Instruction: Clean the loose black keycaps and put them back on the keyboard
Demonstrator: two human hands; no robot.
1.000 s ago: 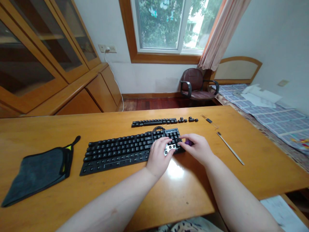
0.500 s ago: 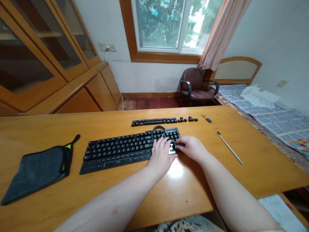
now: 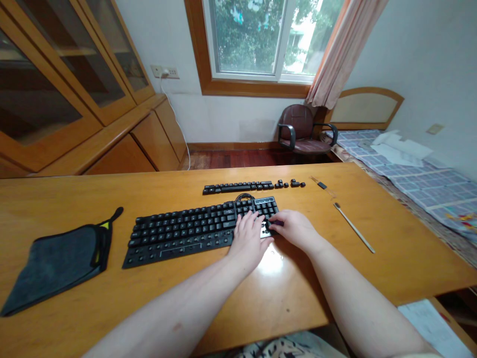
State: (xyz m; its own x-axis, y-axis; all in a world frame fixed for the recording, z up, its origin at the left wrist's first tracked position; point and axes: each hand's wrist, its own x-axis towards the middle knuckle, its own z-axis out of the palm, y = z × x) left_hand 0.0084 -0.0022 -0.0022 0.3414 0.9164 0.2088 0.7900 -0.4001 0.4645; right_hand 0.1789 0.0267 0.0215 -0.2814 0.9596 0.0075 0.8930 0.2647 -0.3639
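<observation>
A black keyboard [image 3: 186, 223] lies at a slant on the wooden table; the keycaps of its front rows are off, leaving bare switches. My left hand [image 3: 249, 236] rests flat over its right part, fingers stretched out and apart. Beside it, my right hand [image 3: 292, 227] pinches a small dark purplish tool [image 3: 277, 223] at the number pad, its tip hidden by the fingers. Behind the keyboard, loose black keycaps [image 3: 238, 187] are lined up in a row, with smaller groups at the right end.
On the left lies a dark grey cloth pouch [image 3: 63, 258]. To the right are a thin brush [image 3: 354, 227] and a small black piece with wires [image 3: 322, 185]. A coiled cable [image 3: 245, 197] sits behind the keyboard. Beyond the table stand a chair [image 3: 301, 129] and a bed [image 3: 410, 159].
My right hand has shifted very slightly at the number pad, still pinching the small tool. My left hand and the keyboard have stayed in place.
</observation>
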